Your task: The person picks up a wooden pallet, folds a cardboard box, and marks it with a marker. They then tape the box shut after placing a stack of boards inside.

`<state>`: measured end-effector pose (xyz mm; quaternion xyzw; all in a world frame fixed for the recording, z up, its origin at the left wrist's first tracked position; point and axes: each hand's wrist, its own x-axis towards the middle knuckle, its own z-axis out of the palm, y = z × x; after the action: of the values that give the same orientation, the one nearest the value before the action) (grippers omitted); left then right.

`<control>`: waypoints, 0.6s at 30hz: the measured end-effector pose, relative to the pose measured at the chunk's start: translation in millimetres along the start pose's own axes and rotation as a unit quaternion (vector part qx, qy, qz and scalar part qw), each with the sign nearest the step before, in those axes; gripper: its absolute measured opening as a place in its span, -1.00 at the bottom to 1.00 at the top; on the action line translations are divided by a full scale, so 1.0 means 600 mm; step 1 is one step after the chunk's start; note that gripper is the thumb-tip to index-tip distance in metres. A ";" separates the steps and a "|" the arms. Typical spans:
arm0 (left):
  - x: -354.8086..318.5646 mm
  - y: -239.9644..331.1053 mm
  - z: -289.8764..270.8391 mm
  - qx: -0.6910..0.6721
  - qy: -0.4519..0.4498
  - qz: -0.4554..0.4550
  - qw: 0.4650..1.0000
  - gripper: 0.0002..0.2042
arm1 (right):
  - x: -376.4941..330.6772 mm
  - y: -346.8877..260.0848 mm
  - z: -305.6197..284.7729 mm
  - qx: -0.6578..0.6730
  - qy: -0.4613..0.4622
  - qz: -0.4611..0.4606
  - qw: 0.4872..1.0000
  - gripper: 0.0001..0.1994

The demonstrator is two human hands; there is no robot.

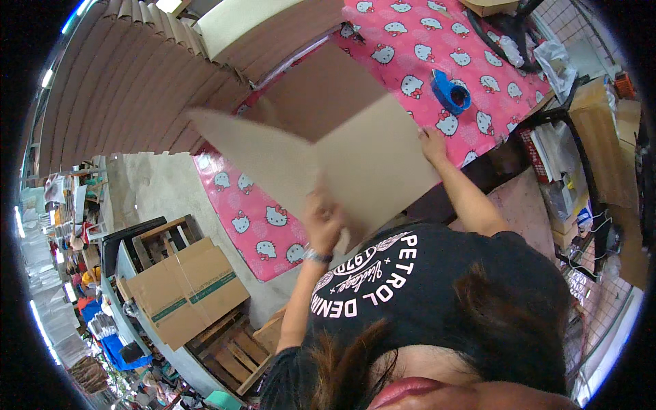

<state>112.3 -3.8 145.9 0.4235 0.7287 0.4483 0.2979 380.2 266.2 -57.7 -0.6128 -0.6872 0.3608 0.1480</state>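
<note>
A brown cardboard box (pixel 383 160) lies in front of me on a table with a pink patterned cover (pixel 277 217), its panels spread apart. My left hand (pixel 322 217), with a band at the wrist, is curled at the near corner where two panels meet. Motion blurs its fingers and the left panel (pixel 263 147), so the grip is only partly visible. At the right edge of the box, my right hand (pixel 432 145) pinches the cardboard. Beyond that hand, a blue tape dispenser (pixel 449 93) sits on the pink cover.
Flat cardboard sheets (pixel 137 89) stand packed in a row at the far left. A strapped cardboard bundle (pixel 188 290) rests by wooden pallets (pixel 232 352) at lower left. To the right, a black-framed shelf (pixel 557 164) holds papers and bags beside more cardboard (pixel 605 143).
</note>
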 end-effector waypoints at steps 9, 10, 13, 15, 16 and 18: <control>0.028 -0.085 0.174 0.099 -0.048 0.071 0.991 -0.53 | 0.043 -0.050 -0.040 0.107 -0.223 0.180 0.952 -0.16; 0.036 -0.121 0.149 0.169 0.079 0.040 0.982 -0.46 | 0.047 -0.037 -0.031 0.061 -0.222 0.141 0.963 -0.20; 0.037 -0.200 0.064 0.097 0.206 -0.155 0.961 -0.37 | 0.054 -0.036 -0.009 -0.036 -0.241 0.042 0.969 -0.30; 0.011 -0.230 0.037 -0.160 0.129 -0.349 0.914 -0.35 | 0.026 -0.079 0.006 -0.004 -0.273 0.065 0.960 -0.33; -0.003 -0.243 0.031 -0.107 0.139 -0.325 0.929 -0.36 | 0.008 -0.103 0.015 0.033 -0.290 0.091 0.952 -0.31; -0.018 -0.234 0.030 -0.139 0.145 -0.349 0.915 -0.39 | -0.058 -0.173 0.024 0.076 -0.196 0.093 0.973 -0.34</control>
<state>82.8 -39.9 11.9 0.0273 0.7958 0.4687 0.3825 301.4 229.9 10.8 -0.5782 -0.6136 0.5373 0.0227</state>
